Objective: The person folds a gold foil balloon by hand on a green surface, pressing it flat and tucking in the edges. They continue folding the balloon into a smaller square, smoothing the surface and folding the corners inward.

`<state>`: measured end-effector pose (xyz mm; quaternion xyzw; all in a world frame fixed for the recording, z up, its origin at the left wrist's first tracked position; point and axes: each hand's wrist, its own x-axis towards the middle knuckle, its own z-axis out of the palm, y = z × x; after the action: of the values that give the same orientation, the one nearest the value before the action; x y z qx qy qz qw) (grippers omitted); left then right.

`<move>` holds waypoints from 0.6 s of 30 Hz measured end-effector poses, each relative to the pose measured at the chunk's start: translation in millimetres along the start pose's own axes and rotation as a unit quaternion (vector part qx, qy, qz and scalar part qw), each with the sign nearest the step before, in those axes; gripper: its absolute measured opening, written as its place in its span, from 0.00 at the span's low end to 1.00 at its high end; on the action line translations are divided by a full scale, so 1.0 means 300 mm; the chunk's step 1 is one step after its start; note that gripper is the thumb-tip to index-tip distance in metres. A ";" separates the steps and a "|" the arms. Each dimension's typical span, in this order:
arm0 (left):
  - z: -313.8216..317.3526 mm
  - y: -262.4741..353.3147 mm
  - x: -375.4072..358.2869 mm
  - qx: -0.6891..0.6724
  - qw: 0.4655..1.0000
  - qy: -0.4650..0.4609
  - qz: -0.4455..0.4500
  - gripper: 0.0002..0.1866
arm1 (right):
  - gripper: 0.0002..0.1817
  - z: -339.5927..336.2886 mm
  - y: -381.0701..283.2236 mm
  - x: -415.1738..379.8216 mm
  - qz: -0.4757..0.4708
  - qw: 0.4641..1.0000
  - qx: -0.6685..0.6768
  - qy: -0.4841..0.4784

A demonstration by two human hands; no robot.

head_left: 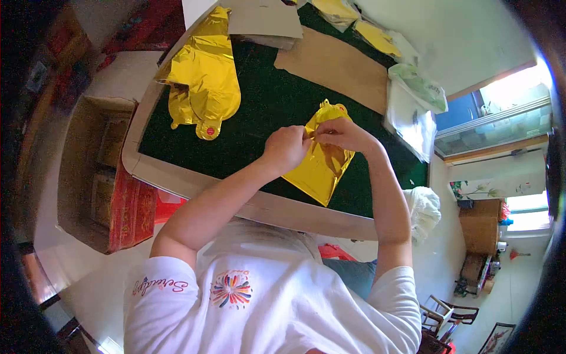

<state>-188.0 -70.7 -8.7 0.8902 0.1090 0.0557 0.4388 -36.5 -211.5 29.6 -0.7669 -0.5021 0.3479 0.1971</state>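
A shiny gold foil sheet point(321, 174), folded flat with a pointed lower corner, lies on the dark green table surface point(259, 88). My left hand point(287, 148) pinches its left edge near the upper part. From the right, my right hand point(342, 135) grips the foil with bent fingers, close beside the left fingertips. A small tab with a red dot shows just above my right hand. Farther left on the table rests another crumpled gold foil piece point(206, 82), with a red round mark at its lower end.
Brown paper point(336, 68) and a grey sheet point(265, 19) lie along the far side. Clear plastic bags point(410, 115) are at the right edge, with white cloth point(423, 212) below. An open cardboard box point(88, 177) stands left of the table.
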 end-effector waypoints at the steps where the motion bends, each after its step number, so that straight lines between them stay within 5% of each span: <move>1: 0.002 0.002 0.003 0.012 1.000 0.007 0.003 0.13 | 0.12 0.004 -0.001 0.001 0.000 1.000 0.000 0.001; 9: -0.017 0.028 -0.028 0.091 0.995 0.012 0.029 0.08 | 0.11 0.001 -0.013 0.005 0.014 1.000 0.023 -0.004; 14: 0.032 -0.004 -0.136 0.231 0.918 0.133 0.295 0.15 | 0.11 0.004 -0.008 0.008 0.021 0.999 0.028 -0.009; 18: 0.067 0.002 -0.200 0.245 0.909 0.093 0.325 0.20 | 0.11 0.003 -0.018 0.008 0.043 0.999 0.016 -0.003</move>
<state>-242.1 -101.0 -20.8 0.9468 -0.1358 0.2488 0.1523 -39.8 -207.2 31.7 -0.7833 -0.4640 0.3662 0.1924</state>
